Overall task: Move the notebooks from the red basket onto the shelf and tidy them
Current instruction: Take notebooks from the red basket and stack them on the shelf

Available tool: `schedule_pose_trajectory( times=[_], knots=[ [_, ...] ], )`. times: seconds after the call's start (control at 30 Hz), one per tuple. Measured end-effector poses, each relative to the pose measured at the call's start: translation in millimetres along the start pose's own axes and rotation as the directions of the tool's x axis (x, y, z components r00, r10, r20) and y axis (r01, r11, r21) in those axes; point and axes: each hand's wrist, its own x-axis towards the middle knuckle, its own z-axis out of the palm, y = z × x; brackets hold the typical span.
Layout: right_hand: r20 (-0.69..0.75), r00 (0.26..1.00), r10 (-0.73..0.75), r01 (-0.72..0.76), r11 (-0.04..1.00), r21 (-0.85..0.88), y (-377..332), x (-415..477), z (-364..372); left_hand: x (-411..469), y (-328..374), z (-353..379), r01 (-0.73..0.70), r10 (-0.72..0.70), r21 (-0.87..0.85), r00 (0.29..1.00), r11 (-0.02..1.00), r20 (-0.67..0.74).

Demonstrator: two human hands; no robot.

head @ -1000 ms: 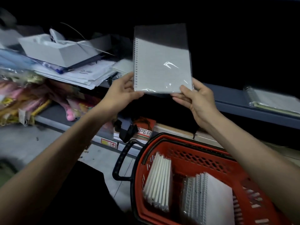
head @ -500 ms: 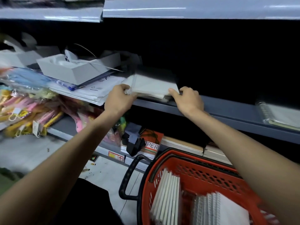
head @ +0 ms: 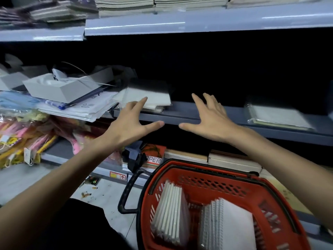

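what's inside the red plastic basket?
The red plastic basket holds a left bundle of white notebooks and a right bundle of white spiral-bound notebooks, both standing on edge. The basket floor beneath them is covered; counts unreadable.

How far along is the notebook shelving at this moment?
Done: a small notebook pile lies on the shelf. In hand: nothing; left hand and right hand are open. Left: a thin notebook batch and a spiral-bound batch stand in the red basket.
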Motion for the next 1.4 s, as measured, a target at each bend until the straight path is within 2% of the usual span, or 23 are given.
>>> schedule_pose_trajectory(
  times=[0.17,0.3,0.4,0.5,0.63,0.77,0.87,0.93,1.0,1.07,1.13,1.2,1.33,1.4],
  knots=[
    [0.140,0.990,0.011,-0.012,1.000,0.009,36.2,-67.5,-2.4,-18.7,20.3,41.9,-0.097,0.093,0.071,0.994,0.993,0.053],
    [0.246,0.969,0.029,-0.037,0.999,0.027,69.1,-116.9,32.3,-42.7,15.0,109.5,-0.174,0.166,0.071,0.981,0.982,0.100],
    [0.370,0.926,0.073,-0.078,0.997,-0.002,93.0,-141.0,78.3,-63.2,0.7,165.4,-0.169,0.141,0.070,0.943,0.983,0.301],
    [0.508,0.847,0.156,-0.178,0.984,-0.005,113.5,-154.5,120.1,-80.3,-17.2,211.5,-0.186,0.069,0.175,0.850,0.967,0.522],
    [0.602,0.769,0.216,-0.157,0.976,-0.149,124.3,-160.3,156.2,-96.7,-37.8,250.3,-0.314,0.000,0.375,0.766,0.872,0.643],
    [0.622,0.756,0.206,-0.170,0.978,-0.117,127.5,-164.5,174.1,-102.1,-40.6,263.2,-0.452,0.100,0.467,0.791,0.760,0.603],
    [0.642,0.737,0.212,-0.209,0.974,-0.082,127.9,-169.9,186.9,-100.6,-33.6,265.9,-0.381,0.020,0.436,0.771,0.815,0.637],
    [0.655,0.725,0.214,-0.269,0.963,-0.018,123.5,-170.0,193.3,-95.8,-29.4,267.4,-0.322,0.004,0.357,0.748,0.876,0.664],
    [0.657,0.721,0.220,-0.365,0.927,0.090,114.7,-166.8,196.4,-88.6,-25.2,270.7,-0.220,0.039,0.181,0.731,0.959,0.681],
    [0.650,0.719,0.243,-0.449,0.877,0.168,106.5,-164.0,199.8,-78.1,-21.8,274.3,-0.011,0.040,-0.046,0.717,0.999,0.696],
    [0.645,0.707,0.290,-0.520,0.831,0.197,105.2,-161.9,206.7,-67.8,-18.1,275.3,0.172,-0.003,-0.184,0.738,0.968,0.675],
    [0.632,0.673,0.384,-0.610,0.771,0.181,110.3,-159.4,215.8,-60.3,-11.1,270.0,0.299,-0.079,-0.232,0.752,0.926,0.654],
    [0.617,0.612,0.494,-0.762,0.577,0.293,125.8,-158.7,225.5,-54.7,2.6,258.6,0.384,-0.155,-0.250,0.765,0.889,0.625],
    [0.604,0.619,0.502,-0.769,0.545,0.335,132.6,-160.4,228.3,-53.9,2.0,256.8,0.436,-0.185,-0.278,0.760,0.856,0.623]
  ],
)
